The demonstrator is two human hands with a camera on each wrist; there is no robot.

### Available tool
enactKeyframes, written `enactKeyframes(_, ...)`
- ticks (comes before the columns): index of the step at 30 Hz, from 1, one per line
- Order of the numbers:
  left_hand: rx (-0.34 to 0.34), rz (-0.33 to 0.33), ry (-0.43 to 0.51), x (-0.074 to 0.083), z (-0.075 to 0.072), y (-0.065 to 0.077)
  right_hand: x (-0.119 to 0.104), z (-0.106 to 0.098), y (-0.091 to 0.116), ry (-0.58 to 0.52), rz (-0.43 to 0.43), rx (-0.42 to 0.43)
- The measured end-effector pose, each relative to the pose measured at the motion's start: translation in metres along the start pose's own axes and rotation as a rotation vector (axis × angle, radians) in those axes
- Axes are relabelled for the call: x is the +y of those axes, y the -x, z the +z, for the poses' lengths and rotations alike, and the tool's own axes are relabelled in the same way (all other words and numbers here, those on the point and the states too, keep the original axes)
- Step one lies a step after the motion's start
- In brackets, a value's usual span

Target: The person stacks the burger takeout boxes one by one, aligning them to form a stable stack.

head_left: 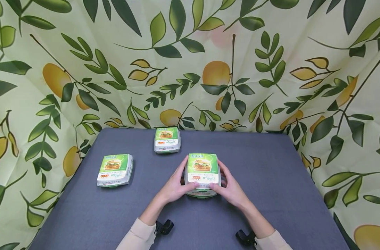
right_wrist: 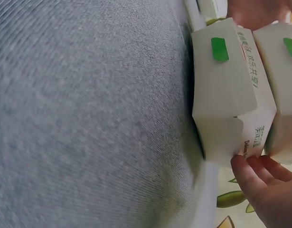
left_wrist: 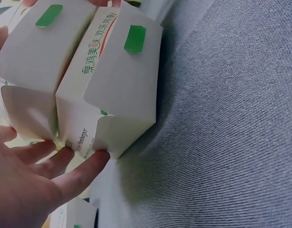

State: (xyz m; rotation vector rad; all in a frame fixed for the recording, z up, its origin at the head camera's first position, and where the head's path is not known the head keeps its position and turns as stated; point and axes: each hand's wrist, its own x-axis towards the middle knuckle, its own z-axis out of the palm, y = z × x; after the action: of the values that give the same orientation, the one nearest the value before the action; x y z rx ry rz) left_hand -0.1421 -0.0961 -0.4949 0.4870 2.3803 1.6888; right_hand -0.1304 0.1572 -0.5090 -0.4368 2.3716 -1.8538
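Note:
Two white-and-green burger boxes stand stacked near the middle of the table. My left hand point(head_left: 175, 185) grips the stack from the left, its thumb on the front of the upper box point(head_left: 203, 167). From the right, my right hand point(head_left: 232, 189) holds the same stack, thumb likewise at the front. The lower box point(head_left: 201, 193) peeks out beneath. In the left wrist view, fingers point(left_wrist: 84, 175) lie along the side of both boxes, and green tabs show on their front flaps. Fingertips of the right hand press the lower box point(right_wrist: 221, 90) in the right wrist view.
Another burger box point(head_left: 115, 170) lies on the left of the grey table point(head_left: 255, 156), and one more point(head_left: 167, 140) sits toward the back edge. A leaf-and-fruit patterned cloth point(head_left: 183, 97) hangs behind and along the sides.

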Motion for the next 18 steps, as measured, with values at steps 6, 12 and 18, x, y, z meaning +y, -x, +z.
enactKeyframes(6, -0.005, -0.002, 0.012, 0.0008, -0.0008, -0.0005, -0.0043, -0.0022, 0.0013, 0.035, 0.012, 0.005)
enactKeyframes(12, -0.021, 0.015, 0.035, 0.0013, -0.0016, -0.0002, -0.0050, -0.0022, 0.0023, 0.065, -0.008, 0.005)
enactKeyframes(18, -0.028, -0.016, 0.007, 0.0057, -0.0006, 0.0025, -0.0060, -0.0012, 0.0027, 0.061, -0.012, -0.004)
